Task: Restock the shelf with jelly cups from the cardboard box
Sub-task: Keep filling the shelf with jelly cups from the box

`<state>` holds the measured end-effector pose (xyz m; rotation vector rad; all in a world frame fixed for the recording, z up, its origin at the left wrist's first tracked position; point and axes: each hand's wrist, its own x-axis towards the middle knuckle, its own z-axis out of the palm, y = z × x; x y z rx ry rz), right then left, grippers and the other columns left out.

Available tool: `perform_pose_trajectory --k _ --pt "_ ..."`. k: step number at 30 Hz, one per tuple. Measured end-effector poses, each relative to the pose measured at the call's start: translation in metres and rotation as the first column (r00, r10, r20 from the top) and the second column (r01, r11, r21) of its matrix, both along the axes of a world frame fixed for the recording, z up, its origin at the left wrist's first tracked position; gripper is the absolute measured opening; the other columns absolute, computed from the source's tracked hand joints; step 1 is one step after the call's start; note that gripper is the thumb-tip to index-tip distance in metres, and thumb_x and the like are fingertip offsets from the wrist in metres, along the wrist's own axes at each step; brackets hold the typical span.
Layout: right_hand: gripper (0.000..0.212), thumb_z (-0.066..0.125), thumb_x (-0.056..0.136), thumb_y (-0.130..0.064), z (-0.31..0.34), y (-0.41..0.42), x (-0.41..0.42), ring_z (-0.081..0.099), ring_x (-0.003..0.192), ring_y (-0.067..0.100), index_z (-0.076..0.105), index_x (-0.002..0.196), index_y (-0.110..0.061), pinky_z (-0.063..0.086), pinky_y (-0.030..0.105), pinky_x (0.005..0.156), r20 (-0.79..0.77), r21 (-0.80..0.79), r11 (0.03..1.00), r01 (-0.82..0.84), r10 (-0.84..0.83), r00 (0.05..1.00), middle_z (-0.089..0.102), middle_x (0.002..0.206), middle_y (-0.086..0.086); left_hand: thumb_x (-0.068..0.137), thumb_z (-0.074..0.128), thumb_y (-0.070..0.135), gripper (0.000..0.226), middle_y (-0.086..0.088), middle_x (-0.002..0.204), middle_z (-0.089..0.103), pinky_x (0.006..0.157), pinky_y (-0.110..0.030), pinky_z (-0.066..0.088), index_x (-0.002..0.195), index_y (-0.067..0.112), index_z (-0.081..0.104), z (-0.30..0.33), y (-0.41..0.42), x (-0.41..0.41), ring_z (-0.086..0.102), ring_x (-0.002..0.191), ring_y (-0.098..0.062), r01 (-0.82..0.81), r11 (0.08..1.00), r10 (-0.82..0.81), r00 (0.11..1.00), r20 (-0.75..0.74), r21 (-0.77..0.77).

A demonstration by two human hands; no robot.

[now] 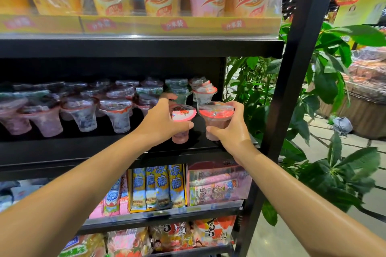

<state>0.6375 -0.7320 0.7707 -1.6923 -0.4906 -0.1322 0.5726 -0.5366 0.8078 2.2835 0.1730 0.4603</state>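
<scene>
Two jelly cups at the shelf's right end

The left hand (161,120) curls its fingers round one jelly cup (183,115), the right hand (230,129) round a second cup (216,113); both are clear, flared, pinkish inside, with red-rimmed lids (print unreadable). They sit just above the black shelf (104,148), side by side, near the stocked cups (83,110). Palms hide each cup's lower side; contact with the shelf is unclear.
</scene>
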Motion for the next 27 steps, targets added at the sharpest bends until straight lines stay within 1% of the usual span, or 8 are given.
perform_pose_trajectory --k 3,6,9,11,14,19,23,27 --pt "0.077 0.079 0.081 -0.001 0.000 -0.001 0.000 0.055 0.103 0.004 0.031 0.138 -0.023 0.045 0.001 0.062 0.025 -0.017 1.000 0.021 -0.020 0.999 0.056 0.124 0.002 0.078 0.084 0.033 0.079 0.018 0.108 0.054 0.086 -0.025 0.048 0.141 0.020 0.040 0.000 -0.002 -0.002 0.056 0.100 -0.002 0.016 0.999 -0.018 0.999 0.036 0.051" --pt "0.084 0.082 0.080 -0.007 -0.001 -0.004 -0.001 0.056 0.104 -0.003 0.030 0.145 -0.023 0.045 0.001 0.074 0.052 -0.034 0.998 0.043 -0.041 0.998 0.057 0.122 -0.005 0.077 0.084 0.037 0.081 0.006 0.132 0.054 0.097 -0.032 0.048 0.145 0.024 0.041 0.000 -0.001 -0.010 0.054 0.117 -0.014 0.037 0.993 -0.042 0.998 0.048 0.113" --pt "0.089 0.084 0.079 -0.016 -0.005 -0.008 -0.005 0.051 0.121 0.008 0.030 0.149 -0.027 0.044 0.017 0.098 0.112 -0.087 0.993 0.082 -0.072 0.991 0.050 0.137 -0.004 0.076 0.084 0.042 0.081 0.002 0.137 0.049 0.104 -0.045 0.045 0.145 0.030 0.042 -0.004 0.003 -0.021 0.047 0.126 -0.022 0.040 0.989 -0.049 0.997 0.064 0.143" --pt "0.088 0.083 0.080 -0.018 -0.009 -0.009 -0.011 0.044 0.130 0.011 0.032 0.150 -0.027 0.040 0.030 0.107 0.168 -0.139 0.982 0.129 -0.105 0.980 0.041 0.145 -0.003 0.078 0.082 0.040 0.078 0.003 0.139 0.047 0.108 -0.048 0.041 0.144 0.030 0.043 -0.009 0.003 -0.031 0.041 0.130 -0.024 0.037 0.988 -0.050 0.995 0.085 0.148" --pt "0.082 0.083 0.081 -0.018 -0.016 -0.010 -0.021 0.042 0.127 0.008 0.035 0.146 -0.030 0.040 0.035 0.110 0.245 -0.159 0.971 0.176 -0.134 0.960 0.036 0.142 -0.006 0.082 0.078 0.042 0.072 0.007 0.145 0.040 0.113 -0.049 0.036 0.144 0.030 0.043 -0.018 0.002 -0.044 0.033 0.137 -0.022 0.051 0.979 -0.075 0.991 0.115 0.197" --pt "0.086 0.078 0.086 -0.018 -0.023 -0.012 -0.036 0.043 0.130 0.020 0.020 0.149 -0.028 0.044 0.043 0.107 0.145 -0.170 0.951 0.258 -0.235 0.961 0.029 0.149 0.003 0.087 0.074 0.037 0.073 0.008 0.153 0.020 0.113 -0.037 0.029 0.147 0.029 0.033 -0.035 -0.002 -0.067 0.021 0.140 -0.020 -0.043 0.971 0.012 0.991 0.132 0.234" --pt "0.055 0.068 0.092 -0.023 -0.031 -0.019 -0.045 0.043 0.124 0.017 0.032 0.132 -0.030 0.043 0.043 0.101 0.184 -0.302 0.911 0.280 -0.233 0.955 0.038 0.140 -0.001 0.092 0.067 0.033 0.057 0.004 0.139 0.030 0.102 -0.030 0.032 0.137 0.022 0.034 -0.051 -0.012 -0.082 0.028 0.130 -0.017 -0.051 0.974 0.020 0.990 0.141 0.219" --pt "0.046 0.057 0.098 -0.035 -0.031 -0.020 -0.042 0.037 0.140 0.022 0.047 0.143 -0.025 0.029 0.045 0.118 0.257 -0.562 0.788 0.249 -0.120 0.959 0.047 0.148 0.000 0.098 0.052 0.045 0.062 0.004 0.157 0.020 0.117 -0.044 0.024 0.152 0.027 0.027 -0.053 -0.019 -0.081 0.014 0.145 -0.022 0.003 0.923 0.012 0.999 -0.036 0.386"
